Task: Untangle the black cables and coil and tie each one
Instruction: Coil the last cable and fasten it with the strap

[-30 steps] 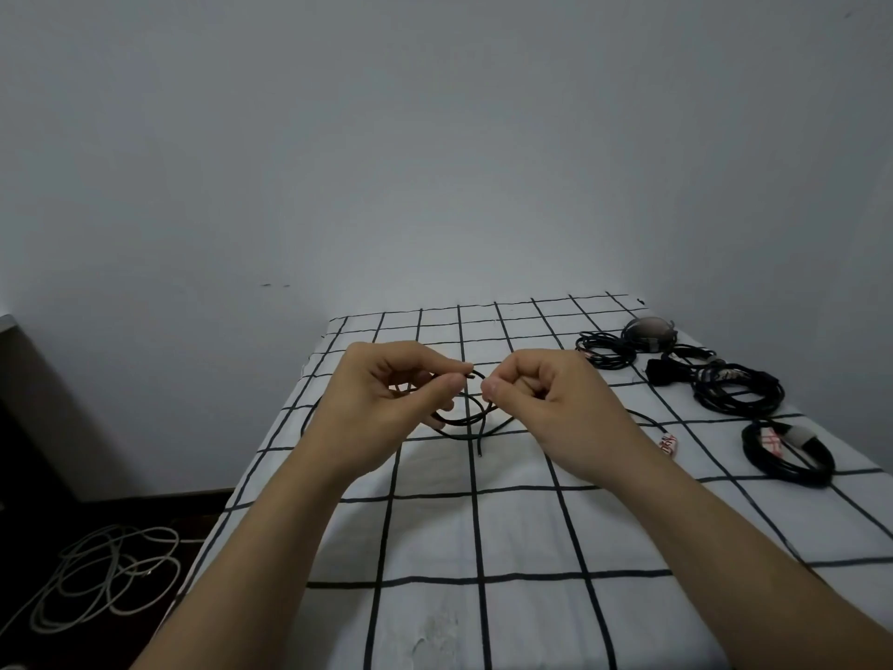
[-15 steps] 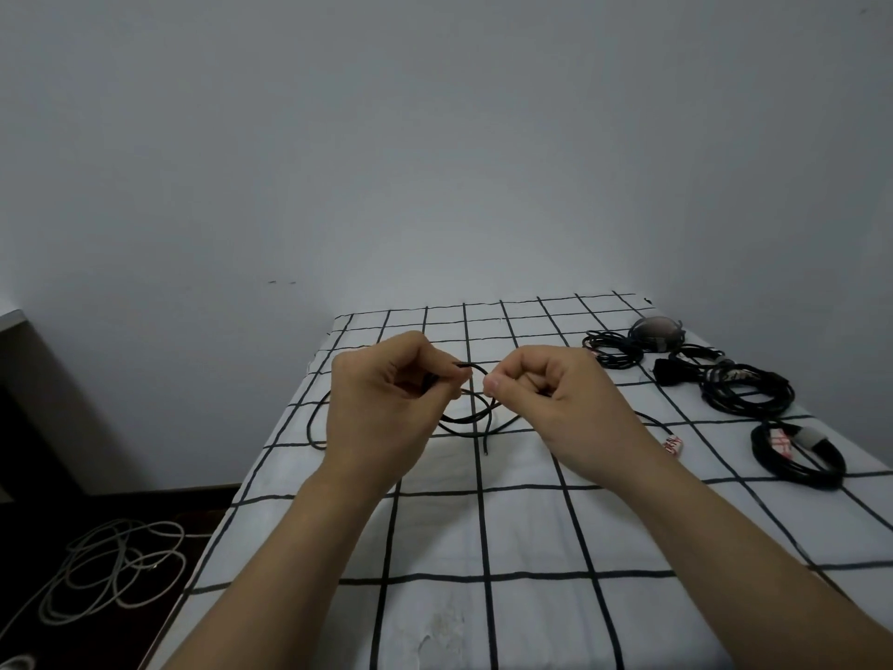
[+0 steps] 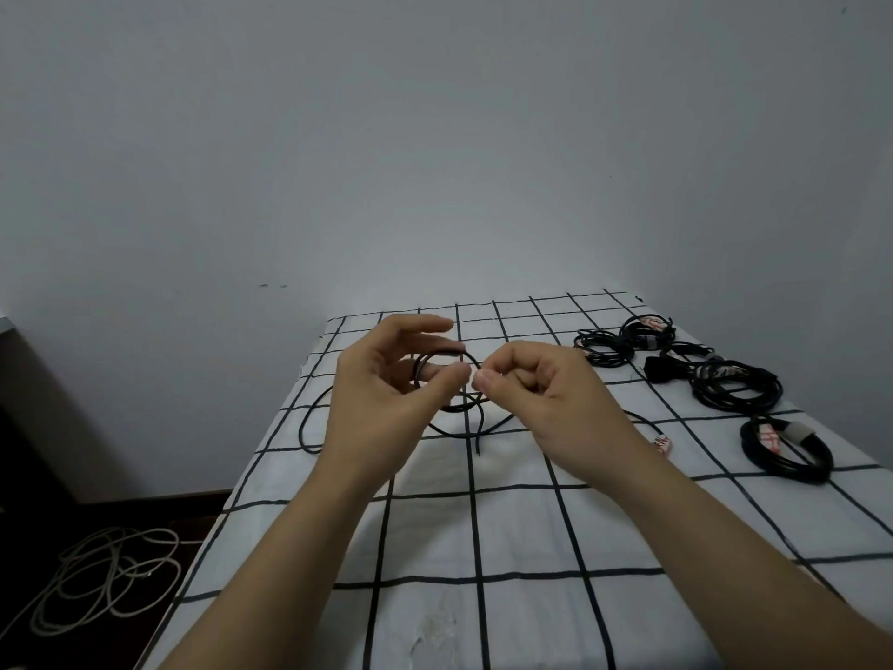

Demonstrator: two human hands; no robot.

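A thin black cable is raised a little above the checked cloth, wound into small loops between my hands. My left hand holds the loops between thumb and fingers, with the index finger stretched out above them. My right hand pinches the cable just right of the loops, fingers curled. One loose end hangs down to the cloth. The cable's other part trails right to a red-and-white tagged end.
Several coiled black cables lie at the right: one and another at the back, a larger one with a black plug, and a tied coil nearest. The white checked cloth covers the table. A pale cable lies on the floor, left.
My left hand's fingers have uncurled and spread around the loops, the index finger now stretched out. The view has shifted slightly; my right hand keeps its pinch.
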